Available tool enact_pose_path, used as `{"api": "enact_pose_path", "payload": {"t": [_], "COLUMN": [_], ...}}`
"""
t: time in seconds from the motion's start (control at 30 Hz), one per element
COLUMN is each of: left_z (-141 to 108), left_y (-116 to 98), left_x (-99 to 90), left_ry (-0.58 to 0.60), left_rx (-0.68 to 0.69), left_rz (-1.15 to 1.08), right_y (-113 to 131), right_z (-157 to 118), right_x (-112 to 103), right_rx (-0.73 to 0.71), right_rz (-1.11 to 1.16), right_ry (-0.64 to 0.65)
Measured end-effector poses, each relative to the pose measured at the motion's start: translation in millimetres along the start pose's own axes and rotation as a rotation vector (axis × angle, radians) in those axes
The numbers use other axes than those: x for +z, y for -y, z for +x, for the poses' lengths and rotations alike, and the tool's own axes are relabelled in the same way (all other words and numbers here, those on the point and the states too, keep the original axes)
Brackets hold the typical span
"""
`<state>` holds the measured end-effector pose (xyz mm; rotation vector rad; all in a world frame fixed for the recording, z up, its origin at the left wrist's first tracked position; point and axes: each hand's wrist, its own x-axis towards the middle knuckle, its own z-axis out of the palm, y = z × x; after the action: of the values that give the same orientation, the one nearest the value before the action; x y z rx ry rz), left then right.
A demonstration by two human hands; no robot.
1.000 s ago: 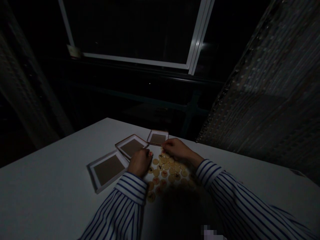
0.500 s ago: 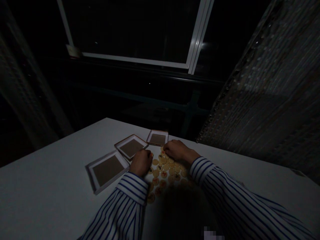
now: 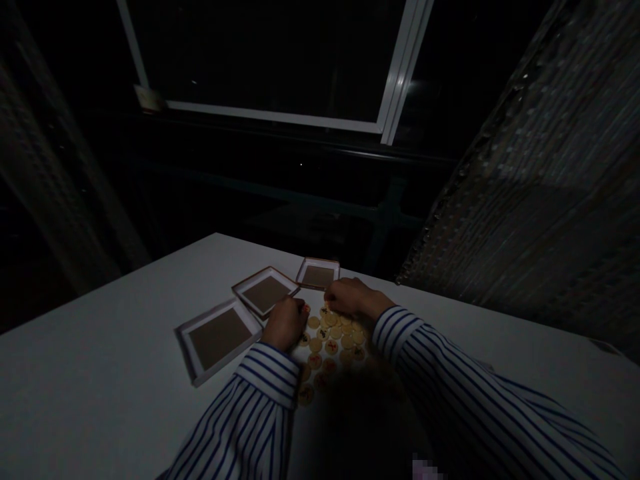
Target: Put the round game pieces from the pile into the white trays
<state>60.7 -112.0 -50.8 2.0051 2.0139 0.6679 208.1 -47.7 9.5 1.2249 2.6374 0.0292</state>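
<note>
Round pale xiangqi pieces [image 3: 331,347] with red or black characters lie in a loose spread on the white table [image 3: 125,333], some overlapping. At the left edge of the spread is my left hand [image 3: 286,323], its fingers curled in on a red-marked piece [image 3: 305,309]. My right hand [image 3: 353,295] reaches over the far edge of the pieces, fingers bent down and together at a pale piece [image 3: 327,305] that they partly hide. Both wrists come out of striped cuffs. A dark shadow covers the nearest pieces.
Three shallow box parts stand around the pieces: a pale one [image 3: 189,353] at left, a brown-rimmed one [image 3: 250,272] in the middle and a smaller one [image 3: 320,260] behind. Beyond the table are a window frame [image 3: 275,117] and a beaded curtain [image 3: 550,200].
The whole view has shifted slightly. My right hand has moved a little left relative to the pieces, over the far pieces; my left hand stays about where it was.
</note>
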Motion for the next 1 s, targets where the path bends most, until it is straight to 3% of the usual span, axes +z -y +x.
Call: {"api": "enact_pose_path", "payload": {"t": [0.4, 0.67, 1.0], "left_z": [0, 1, -1], "left_y": [-2, -3, -3], "left_x": [-2.0, -2.2, -11.4], "left_ry": [-0.013, -0.160, -0.302], "left_rx": [-0.001, -0.025, -0.086], "left_rz": [-0.030, -0.061, -0.236], "right_y": [2, 5, 1], "right_z": [8, 10, 3], "right_x": [2, 1, -4], "right_rx": [0.018, 0.028, -0.004], "right_rz": [-0.025, -0.050, -0.053], "right_ry": [0.037, 0.062, -0.025]}}
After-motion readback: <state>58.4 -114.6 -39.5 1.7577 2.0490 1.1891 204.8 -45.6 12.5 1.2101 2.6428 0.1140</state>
